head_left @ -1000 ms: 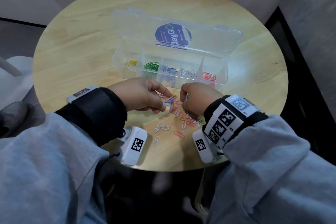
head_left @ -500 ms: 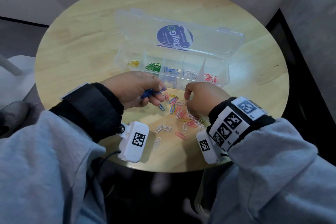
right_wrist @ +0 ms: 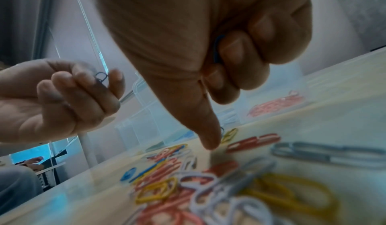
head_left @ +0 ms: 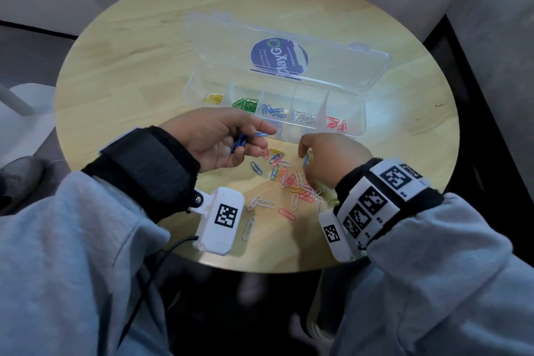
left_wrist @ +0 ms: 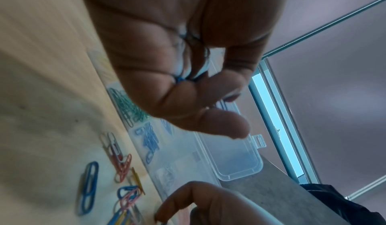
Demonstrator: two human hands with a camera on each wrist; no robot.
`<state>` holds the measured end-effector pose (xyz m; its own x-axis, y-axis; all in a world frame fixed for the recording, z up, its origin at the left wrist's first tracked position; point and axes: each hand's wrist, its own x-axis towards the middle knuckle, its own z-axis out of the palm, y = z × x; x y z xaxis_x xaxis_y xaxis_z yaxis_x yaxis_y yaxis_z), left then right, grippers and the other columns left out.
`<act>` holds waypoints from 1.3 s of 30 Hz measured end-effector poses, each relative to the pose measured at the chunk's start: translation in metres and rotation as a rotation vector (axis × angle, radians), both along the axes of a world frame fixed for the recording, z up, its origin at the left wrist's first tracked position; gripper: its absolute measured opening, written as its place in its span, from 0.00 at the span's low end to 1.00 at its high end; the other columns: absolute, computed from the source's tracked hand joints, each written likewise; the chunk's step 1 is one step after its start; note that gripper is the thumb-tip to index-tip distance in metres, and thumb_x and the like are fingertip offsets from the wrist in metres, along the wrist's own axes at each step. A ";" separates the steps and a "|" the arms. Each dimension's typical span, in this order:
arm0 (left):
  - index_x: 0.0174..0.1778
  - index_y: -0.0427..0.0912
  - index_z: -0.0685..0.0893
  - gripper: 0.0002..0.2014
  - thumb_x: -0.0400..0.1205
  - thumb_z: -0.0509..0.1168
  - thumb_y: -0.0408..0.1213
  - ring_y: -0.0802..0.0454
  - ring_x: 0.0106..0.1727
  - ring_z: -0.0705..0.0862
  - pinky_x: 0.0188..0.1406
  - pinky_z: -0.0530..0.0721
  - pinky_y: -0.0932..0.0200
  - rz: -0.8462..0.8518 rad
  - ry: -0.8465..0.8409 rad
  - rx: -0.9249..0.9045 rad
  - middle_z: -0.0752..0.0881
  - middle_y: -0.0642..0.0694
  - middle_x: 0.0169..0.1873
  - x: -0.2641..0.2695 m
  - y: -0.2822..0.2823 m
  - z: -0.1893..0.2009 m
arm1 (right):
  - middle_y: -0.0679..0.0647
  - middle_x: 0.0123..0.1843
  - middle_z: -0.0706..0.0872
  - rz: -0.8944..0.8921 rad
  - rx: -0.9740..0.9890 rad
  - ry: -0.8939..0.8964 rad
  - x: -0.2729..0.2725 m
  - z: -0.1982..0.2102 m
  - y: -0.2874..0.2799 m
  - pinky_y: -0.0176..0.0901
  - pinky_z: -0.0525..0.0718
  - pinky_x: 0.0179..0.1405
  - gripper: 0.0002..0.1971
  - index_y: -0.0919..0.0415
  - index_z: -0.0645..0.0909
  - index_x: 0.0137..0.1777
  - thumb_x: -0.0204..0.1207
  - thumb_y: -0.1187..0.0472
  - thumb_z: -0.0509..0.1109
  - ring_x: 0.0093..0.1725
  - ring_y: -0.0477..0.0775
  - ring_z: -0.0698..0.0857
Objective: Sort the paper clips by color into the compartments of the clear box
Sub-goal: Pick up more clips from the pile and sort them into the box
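The clear box [head_left: 358, 124] lies open on the round table, its compartments holding yellow [head_left: 213, 99], green [head_left: 246, 104], blue [head_left: 273, 111], white [head_left: 303, 117] and red clips [head_left: 336, 124]. My left hand [head_left: 260, 136] hovers just in front of the box and grips a bunch of blue clips [head_left: 239, 141], one pinched between thumb and forefinger. My right hand [head_left: 306, 153] is over the loose pile [head_left: 289, 179]; its curled fingers hold a blue clip [right_wrist: 217, 50] and its thumb [right_wrist: 211, 139] points down at the table.
The box lid [head_left: 332, 66] with a blue sticker lies flat behind the compartments. Several white clips [head_left: 261, 202] and a red one [head_left: 286, 214] lie scattered near the table's front edge [head_left: 260, 267]. A single blue clip [head_left: 256, 167] lies left of the pile.
My left hand has lifted off the pile with blue clips and moved forward to the box. My right hand has stayed at the pile.
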<state>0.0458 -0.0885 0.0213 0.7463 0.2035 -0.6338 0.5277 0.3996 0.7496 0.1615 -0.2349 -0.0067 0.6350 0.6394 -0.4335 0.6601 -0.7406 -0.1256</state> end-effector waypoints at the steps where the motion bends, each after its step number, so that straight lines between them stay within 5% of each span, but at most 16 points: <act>1: 0.39 0.40 0.84 0.13 0.80 0.55 0.29 0.60 0.21 0.82 0.15 0.74 0.74 0.010 0.002 0.005 0.85 0.49 0.22 0.000 -0.001 0.000 | 0.52 0.52 0.81 0.004 -0.023 0.003 0.000 0.000 0.000 0.41 0.74 0.43 0.15 0.51 0.78 0.58 0.73 0.66 0.66 0.49 0.57 0.80; 6: 0.33 0.42 0.79 0.09 0.80 0.62 0.34 0.60 0.21 0.77 0.16 0.72 0.74 0.047 0.018 0.045 0.81 0.50 0.23 0.001 -0.003 -0.002 | 0.54 0.55 0.84 0.040 -0.045 0.016 0.001 0.001 0.000 0.43 0.78 0.49 0.08 0.57 0.81 0.54 0.76 0.61 0.65 0.54 0.58 0.83; 12: 0.35 0.45 0.75 0.12 0.79 0.56 0.24 0.59 0.17 0.72 0.13 0.68 0.72 -0.004 0.049 0.232 0.74 0.47 0.25 0.004 -0.006 -0.005 | 0.48 0.36 0.77 0.045 0.064 0.133 -0.002 -0.001 -0.005 0.39 0.73 0.36 0.05 0.55 0.76 0.37 0.73 0.59 0.68 0.39 0.53 0.78; 18: 0.44 0.43 0.77 0.15 0.79 0.50 0.20 0.56 0.19 0.77 0.14 0.71 0.71 -0.010 0.019 0.218 0.77 0.43 0.28 0.004 -0.009 -0.001 | 0.53 0.26 0.69 -0.214 0.393 0.690 -0.004 0.010 -0.001 0.34 0.63 0.21 0.15 0.57 0.68 0.27 0.76 0.64 0.59 0.24 0.50 0.66; 21: 0.38 0.46 0.79 0.11 0.80 0.57 0.26 0.56 0.22 0.67 0.16 0.62 0.69 -0.149 0.055 0.432 0.72 0.46 0.26 0.006 -0.008 -0.005 | 0.55 0.25 0.71 -0.350 0.531 0.888 -0.005 0.011 -0.001 0.33 0.63 0.17 0.16 0.58 0.67 0.27 0.78 0.68 0.58 0.21 0.50 0.67; 24: 0.41 0.51 0.83 0.06 0.79 0.65 0.34 0.57 0.25 0.68 0.24 0.64 0.64 -0.482 0.162 0.875 0.74 0.50 0.26 0.003 -0.010 -0.008 | 0.58 0.28 0.77 -0.458 0.595 0.954 -0.003 0.009 -0.001 0.31 0.69 0.15 0.15 0.59 0.68 0.29 0.77 0.73 0.57 0.18 0.49 0.72; 29: 0.46 0.54 0.87 0.08 0.77 0.66 0.37 0.59 0.28 0.72 0.28 0.67 0.63 -0.582 0.234 1.069 0.75 0.55 0.26 0.001 -0.013 -0.015 | 0.56 0.29 0.77 -0.422 0.535 0.881 -0.007 0.008 0.003 0.32 0.69 0.15 0.11 0.58 0.71 0.38 0.79 0.73 0.56 0.21 0.49 0.73; 34: 0.45 0.49 0.86 0.06 0.79 0.67 0.46 0.54 0.28 0.69 0.29 0.65 0.62 -0.492 0.219 0.866 0.72 0.50 0.27 0.005 -0.008 -0.019 | 0.44 0.27 0.76 -0.096 0.341 0.418 -0.009 0.004 0.007 0.36 0.70 0.26 0.05 0.49 0.78 0.41 0.73 0.61 0.70 0.26 0.44 0.75; 39: 0.50 0.55 0.86 0.09 0.76 0.70 0.40 0.61 0.30 0.72 0.30 0.67 0.63 -0.527 0.221 1.104 0.73 0.57 0.29 0.001 -0.004 -0.022 | 0.44 0.30 0.74 0.054 0.171 0.207 -0.017 -0.001 0.014 0.39 0.77 0.28 0.12 0.44 0.74 0.47 0.70 0.62 0.71 0.32 0.50 0.79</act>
<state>0.0470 -0.0930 -0.0005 0.7981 0.4153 -0.4365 0.5897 -0.6867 0.4250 0.1442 -0.2211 -0.0082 0.5065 0.7452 -0.4337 0.6455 -0.6612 -0.3823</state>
